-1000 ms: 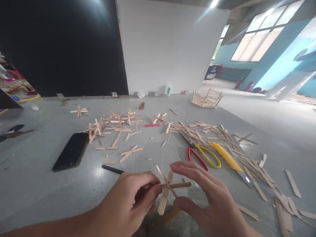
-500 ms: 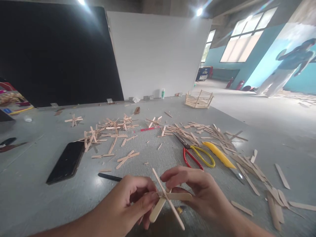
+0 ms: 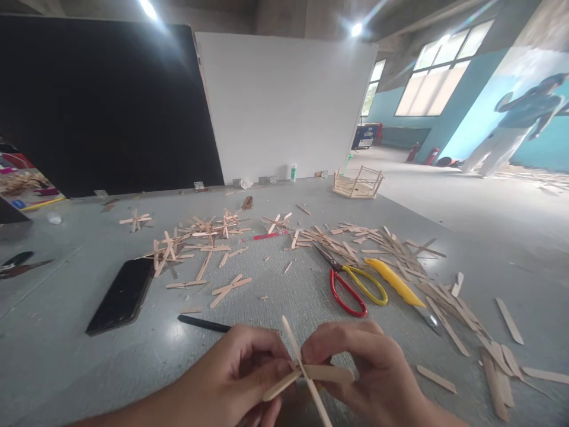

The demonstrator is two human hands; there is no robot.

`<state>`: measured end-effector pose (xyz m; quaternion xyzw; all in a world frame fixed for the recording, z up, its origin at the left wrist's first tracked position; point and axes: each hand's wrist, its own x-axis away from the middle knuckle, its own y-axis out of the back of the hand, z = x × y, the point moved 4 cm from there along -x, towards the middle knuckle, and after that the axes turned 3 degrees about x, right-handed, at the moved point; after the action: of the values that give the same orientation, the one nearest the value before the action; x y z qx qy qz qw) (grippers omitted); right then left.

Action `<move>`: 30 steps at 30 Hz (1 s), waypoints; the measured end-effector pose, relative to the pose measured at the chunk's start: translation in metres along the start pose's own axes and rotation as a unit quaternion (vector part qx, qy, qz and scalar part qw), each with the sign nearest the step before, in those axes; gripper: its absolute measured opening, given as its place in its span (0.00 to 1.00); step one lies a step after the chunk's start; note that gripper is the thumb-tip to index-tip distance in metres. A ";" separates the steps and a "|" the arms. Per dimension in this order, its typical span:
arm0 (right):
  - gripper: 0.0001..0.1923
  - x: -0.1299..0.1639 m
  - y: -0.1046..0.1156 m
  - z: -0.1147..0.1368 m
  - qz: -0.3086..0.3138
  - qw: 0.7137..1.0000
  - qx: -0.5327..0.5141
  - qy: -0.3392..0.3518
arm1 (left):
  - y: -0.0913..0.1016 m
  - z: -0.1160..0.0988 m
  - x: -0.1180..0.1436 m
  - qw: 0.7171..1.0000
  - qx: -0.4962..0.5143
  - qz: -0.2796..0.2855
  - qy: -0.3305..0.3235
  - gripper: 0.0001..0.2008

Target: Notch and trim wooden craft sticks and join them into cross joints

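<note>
Between my two hands is a star-like piece of crossed popsicle sticks [image 3: 329, 373], held just above the table near the bottom of the view. My left hand [image 3: 249, 379] pinches it by the left side, thumb near the crossing point. The fingers of my right hand [image 3: 364, 362] close on it from the right, by the crossing and the wide stick. My fingers hide part of the joint. Beyond my right hand lie scissors [image 3: 349, 279] with one red and one yellow handle. A black pen-like stick [image 3: 202, 323] lies beyond my left hand.
A yellow-handled knife [image 3: 393, 281] lies right of the scissors, among loose popsicle sticks [image 3: 448, 302]. A black phone [image 3: 120, 296] is on the left. Farther back are crossed-stick pieces [image 3: 213, 228], a small bottle [image 3: 293, 172] and a stick frame [image 3: 358, 182]. A person [image 3: 520, 124] stands far right.
My hands and the crossed sticks sit slightly lower in view. The piece has tilted, and my right fingers have come closer to its crossing.
</note>
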<state>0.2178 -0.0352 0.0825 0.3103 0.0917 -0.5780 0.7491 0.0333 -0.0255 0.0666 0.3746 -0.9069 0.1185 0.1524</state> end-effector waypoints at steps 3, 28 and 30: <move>0.04 0.001 0.002 0.005 -0.007 0.999 0.046 0.006 | -0.002 -0.004 -0.001 1.000 0.017 -0.009 -0.015 0.29; 0.08 0.016 -0.013 0.004 -0.009 0.983 0.150 0.103 | -0.005 -0.015 0.010 0.905 -0.282 -0.119 -0.296 0.30; 0.09 0.017 -0.015 0.003 -0.014 0.985 0.148 0.089 | -0.009 -0.017 0.014 0.915 -0.276 -0.127 -0.264 0.28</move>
<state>0.2086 -0.0525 0.0710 0.4666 0.0752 -0.5660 0.6755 0.0341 -0.0351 0.0888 0.4473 -0.8556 -0.2600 0.0181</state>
